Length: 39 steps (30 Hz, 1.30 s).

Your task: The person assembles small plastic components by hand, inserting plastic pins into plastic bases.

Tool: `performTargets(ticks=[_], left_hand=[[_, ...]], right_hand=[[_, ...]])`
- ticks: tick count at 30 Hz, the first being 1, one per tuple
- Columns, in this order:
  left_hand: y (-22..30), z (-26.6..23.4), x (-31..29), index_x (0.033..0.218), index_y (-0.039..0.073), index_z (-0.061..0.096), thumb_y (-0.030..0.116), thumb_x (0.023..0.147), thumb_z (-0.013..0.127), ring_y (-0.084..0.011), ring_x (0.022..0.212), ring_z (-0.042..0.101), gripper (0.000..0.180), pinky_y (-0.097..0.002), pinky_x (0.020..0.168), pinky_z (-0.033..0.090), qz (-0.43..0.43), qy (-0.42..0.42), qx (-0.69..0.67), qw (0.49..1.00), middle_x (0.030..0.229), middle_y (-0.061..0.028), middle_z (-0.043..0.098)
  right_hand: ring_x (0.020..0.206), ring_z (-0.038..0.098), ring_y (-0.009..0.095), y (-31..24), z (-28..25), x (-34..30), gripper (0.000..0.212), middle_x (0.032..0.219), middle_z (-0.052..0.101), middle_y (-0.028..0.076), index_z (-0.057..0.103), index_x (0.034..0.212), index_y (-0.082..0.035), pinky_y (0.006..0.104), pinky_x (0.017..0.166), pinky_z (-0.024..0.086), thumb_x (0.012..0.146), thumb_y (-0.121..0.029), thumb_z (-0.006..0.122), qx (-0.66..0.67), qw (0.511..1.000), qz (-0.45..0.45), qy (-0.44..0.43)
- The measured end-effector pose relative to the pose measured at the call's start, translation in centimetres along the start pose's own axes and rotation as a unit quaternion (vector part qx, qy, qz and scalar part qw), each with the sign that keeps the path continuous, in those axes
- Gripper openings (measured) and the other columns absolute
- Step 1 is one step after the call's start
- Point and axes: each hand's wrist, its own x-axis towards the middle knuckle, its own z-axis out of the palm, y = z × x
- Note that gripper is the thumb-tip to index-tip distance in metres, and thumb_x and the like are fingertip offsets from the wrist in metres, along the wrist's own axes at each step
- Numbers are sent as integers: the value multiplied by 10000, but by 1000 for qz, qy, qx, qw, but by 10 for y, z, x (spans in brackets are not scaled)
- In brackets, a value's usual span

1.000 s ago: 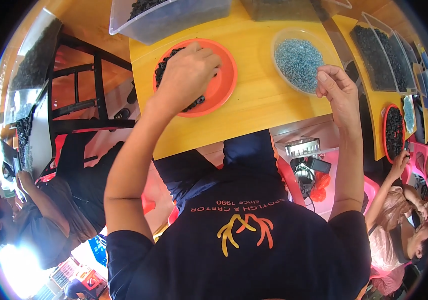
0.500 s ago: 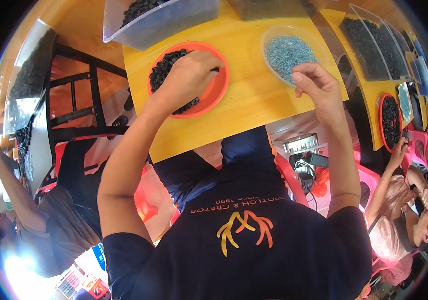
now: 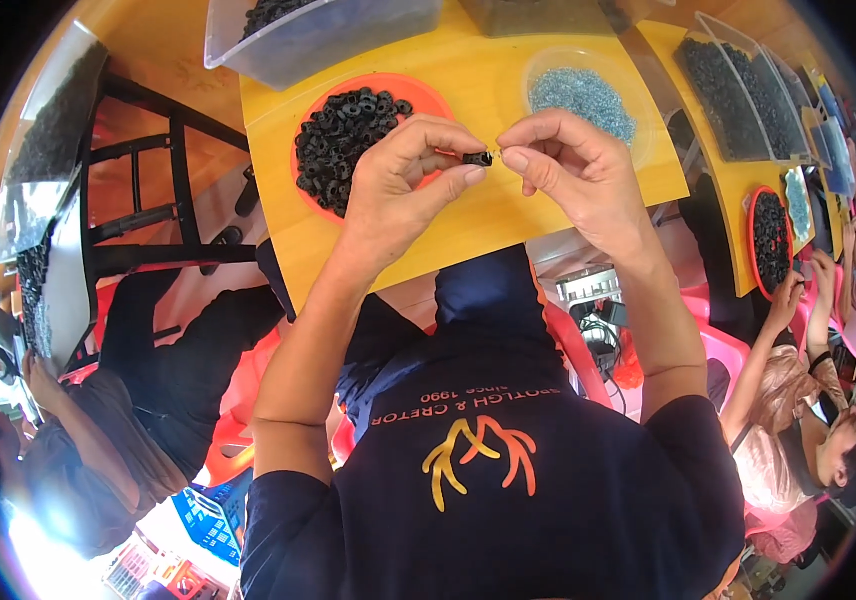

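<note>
My left hand (image 3: 406, 185) pinches a small black plastic part (image 3: 477, 158) between thumb and forefinger, above the yellow table. Close to its right end, the thumb and forefinger of my right hand (image 3: 580, 182) are pressed together. Whatever tiny piece they hold is too small to make out. Beyond my left hand lies a round orange-red tray (image 3: 433, 98) with many similar black ring-like parts (image 3: 338, 140) in it. A clear round bowl (image 3: 540, 62) with small shiny blue-grey pieces (image 3: 578, 97) stands behind my right hand.
Along the far edge of the yellow table (image 3: 388, 262) stands a clear plastic bin (image 3: 318, 45) with black parts. At right, a co-worker (image 3: 783, 420) sits by another orange tray (image 3: 754, 250). Another person (image 3: 88, 430) works at left, near a black metal frame (image 3: 138, 225).
My left hand has come out of the orange-red tray with a black part. My right hand has moved left from the clear bowl, and both hands now meet in front of me.
</note>
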Motion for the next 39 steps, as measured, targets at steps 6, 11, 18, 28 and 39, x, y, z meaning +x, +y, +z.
performTargets(ticks=[6,11,18,28,39], left_hand=[[-2,1,-16,996,-30,666,-54,833,710,-149,890,667,170,-292,807,570,31,33,92,995,968,-81,652],[-14,6,-46,963,-28,656,-59,839,708,-135,852,663,138,-284,768,559,4,25,8,1000,922,-66,643],[-27,-7,-87,981,-18,627,-61,850,701,-123,899,643,156,-280,808,543,-54,25,-45,997,986,-62,623],[-31,-34,-114,1047,10,616,-11,894,683,-94,925,635,169,-268,827,534,-97,109,-43,988,983,-34,659],[-33,-44,-123,1067,12,607,-56,882,683,-121,964,629,211,-272,856,515,-111,120,-45,986,1029,-57,643]], right_hand=[[722,557,38,1,10,-4,134,874,645,-12,669,1032,-3,200,654,461,920,-71,694,-79,996,-1,-42],[682,520,4,6,6,-2,188,799,585,-55,600,860,-65,185,570,416,873,-146,770,58,966,211,-135],[704,524,21,34,23,10,195,812,585,-63,642,934,-62,212,598,424,894,-213,759,51,949,198,-240],[921,653,300,79,73,82,184,1023,657,106,701,1056,-68,397,766,522,895,-40,616,-405,878,-149,-207],[968,643,329,73,58,86,202,1046,659,102,699,1032,-77,441,783,527,846,-77,622,-536,801,-168,-207]])
